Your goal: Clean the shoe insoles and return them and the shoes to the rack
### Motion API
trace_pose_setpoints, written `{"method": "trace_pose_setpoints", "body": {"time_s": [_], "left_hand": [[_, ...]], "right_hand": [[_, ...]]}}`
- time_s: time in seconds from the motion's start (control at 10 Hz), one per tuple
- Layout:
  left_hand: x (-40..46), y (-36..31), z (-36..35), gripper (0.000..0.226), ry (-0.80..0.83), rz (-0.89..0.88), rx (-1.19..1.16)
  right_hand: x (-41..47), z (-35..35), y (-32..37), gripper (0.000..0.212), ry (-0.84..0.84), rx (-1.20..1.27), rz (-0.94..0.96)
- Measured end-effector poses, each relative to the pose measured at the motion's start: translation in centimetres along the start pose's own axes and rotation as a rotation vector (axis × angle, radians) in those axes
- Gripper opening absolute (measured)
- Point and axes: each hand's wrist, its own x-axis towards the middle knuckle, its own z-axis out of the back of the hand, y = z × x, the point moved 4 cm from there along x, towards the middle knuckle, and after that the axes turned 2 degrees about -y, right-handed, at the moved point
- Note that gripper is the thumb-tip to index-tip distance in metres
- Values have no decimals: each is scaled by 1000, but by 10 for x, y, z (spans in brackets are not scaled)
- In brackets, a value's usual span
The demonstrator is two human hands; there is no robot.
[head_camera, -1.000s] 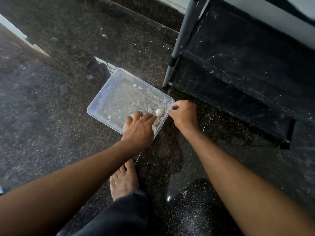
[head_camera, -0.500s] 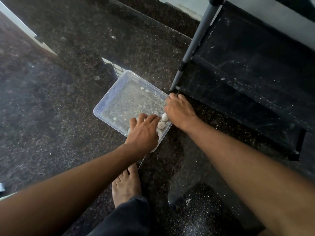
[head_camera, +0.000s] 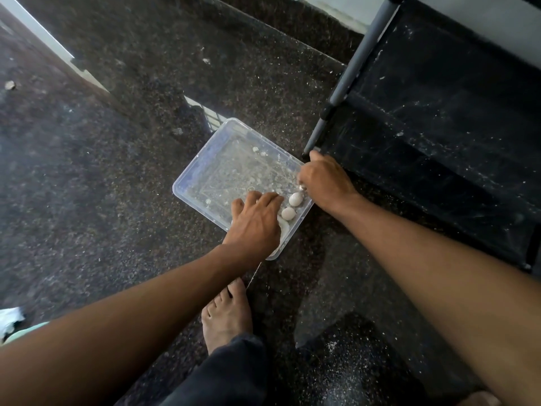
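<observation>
A: What's nearest you?

B: My bare foot (head_camera: 227, 313) on the dark floor (head_camera: 87, 177), just short of the tray (head_camera: 202, 168).

A: And the tray?

B: A clear shallow tray on the floor, with white crumbs scattered in it. My left hand (head_camera: 254, 222) lies over its near corner, fingers spread and fairly straight, tips down inside the tray. I'm not holding anything in it that I can see.

A: What's beside those fingers?

B: Two small white balls (head_camera: 295, 199), lying in the tray just right of my left fingertips, close to the tray's right edge.

A: Your right hand?

B: My right hand (head_camera: 325, 181) is at the tray's right edge, fingers curled round the rim, gripping it.

A: Beyond the tray?

B: The rack (head_camera: 439, 118) stands just past the tray's far right corner, its grey post (head_camera: 355, 68) rising there. The shelves I can see are black and dusty. No shoes or insoles show anywhere.
</observation>
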Motion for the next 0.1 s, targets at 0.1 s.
{"method": "trace_pose_setpoints", "body": {"time_s": [0.1], "left_hand": [[1, 2, 5, 55, -14, 2, -11]], "right_hand": [[-17, -13, -11, 17, -222, 159, -40]]}}
